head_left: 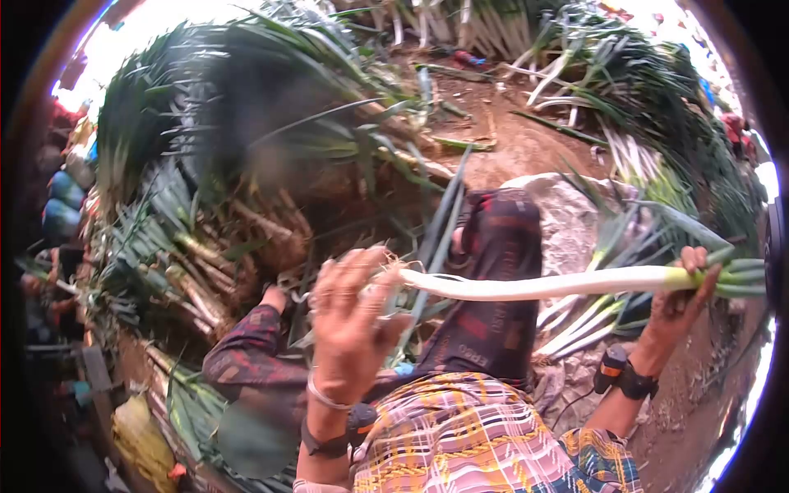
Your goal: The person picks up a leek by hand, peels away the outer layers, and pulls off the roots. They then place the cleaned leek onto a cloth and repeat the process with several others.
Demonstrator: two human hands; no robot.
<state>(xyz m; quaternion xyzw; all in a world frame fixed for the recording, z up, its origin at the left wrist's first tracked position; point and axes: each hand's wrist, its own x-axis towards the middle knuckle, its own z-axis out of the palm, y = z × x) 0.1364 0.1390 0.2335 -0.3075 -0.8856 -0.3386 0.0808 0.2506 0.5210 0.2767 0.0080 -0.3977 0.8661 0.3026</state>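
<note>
A long leek point(542, 286) with a white stalk lies nearly level across the view, its roots at the left and its green leaves at the right. My right hand point(686, 287) is wrapped round it where white turns to green. My left hand point(349, 308) is raised by the root end, its fingers bent and slightly blurred; whether it grips anything is hard to make out. Each wrist wears a dark strap with a small device. Below the stalk are my patterned trousers point(485, 329) and checked shirt point(468, 435).
A large heap of leeks point(189, 107) rises at the upper left. More leeks point(649, 90) are piled at the upper right, and several white stalks point(583, 329) lie beside my knee on a pale sack point(567, 222). A yellow bag point(141, 440) is at the lower left.
</note>
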